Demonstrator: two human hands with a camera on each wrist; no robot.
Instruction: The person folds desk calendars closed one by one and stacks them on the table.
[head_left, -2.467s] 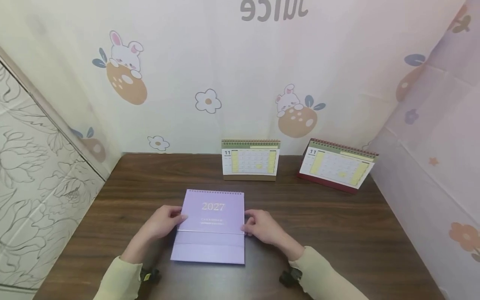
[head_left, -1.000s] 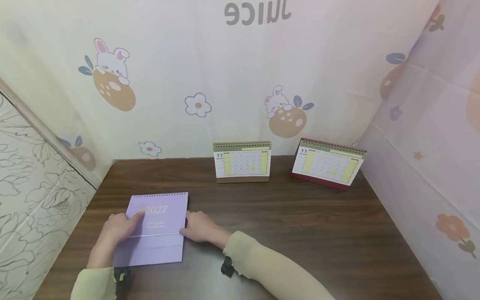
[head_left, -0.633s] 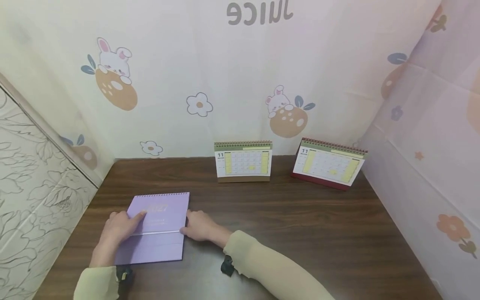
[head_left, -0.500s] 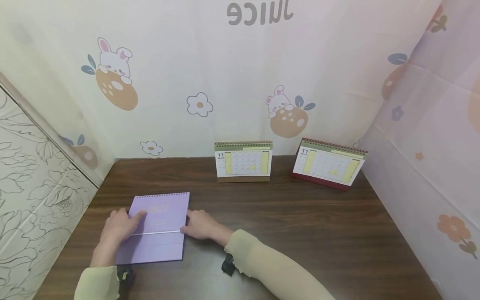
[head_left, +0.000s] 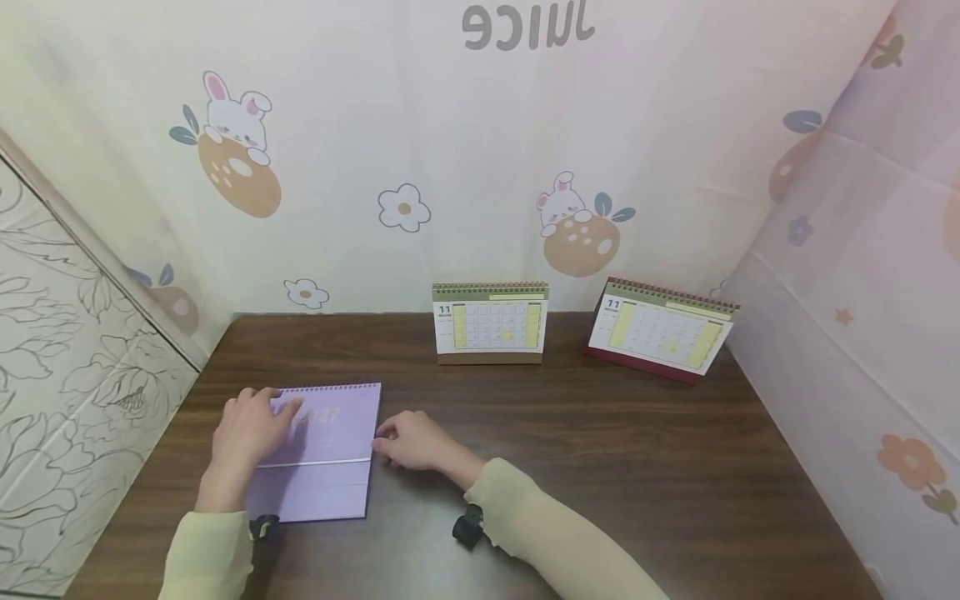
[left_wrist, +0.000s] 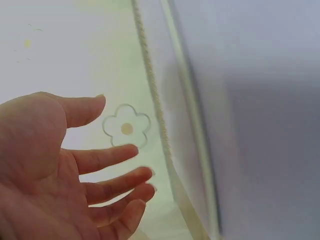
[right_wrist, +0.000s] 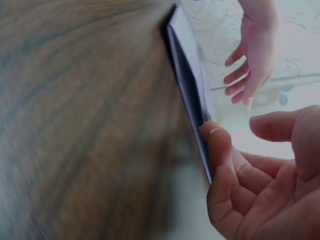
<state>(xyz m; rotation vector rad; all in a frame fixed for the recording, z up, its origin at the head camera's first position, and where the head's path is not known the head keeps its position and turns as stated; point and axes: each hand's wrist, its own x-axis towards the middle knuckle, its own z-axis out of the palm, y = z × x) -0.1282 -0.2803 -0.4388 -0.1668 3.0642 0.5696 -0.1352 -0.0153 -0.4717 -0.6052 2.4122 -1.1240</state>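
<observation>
A lilac spiral desk calendar (head_left: 324, 487) marked 2027 lies on the table, its cover facing up. My left hand (head_left: 247, 433) is over its upper left part. The left wrist view shows that hand's fingers (left_wrist: 112, 157) spread and loosely bent, apart from the calendar's surface (left_wrist: 275, 150). My right hand (head_left: 416, 442) is beside the calendar's right edge. In the right wrist view its fingertips (right_wrist: 218, 137) are right at that edge, with the thumb standing away and a narrow gap visible between the calendar's layers (right_wrist: 187, 75).
Two desk calendars stand upright at the back of the brown wooden table (head_left: 600, 483): one with a tan base (head_left: 491, 325), and one with a red base (head_left: 660, 329) angled to its right. A printed curtain (head_left: 337, 125) hangs behind and a patterned panel (head_left: 75, 400) rises at left.
The lilac calendar was shifted left by both hands from the table's middle. Since then my left hand has lifted off it and moved up, and my right has loosened its grip on the right edge.
</observation>
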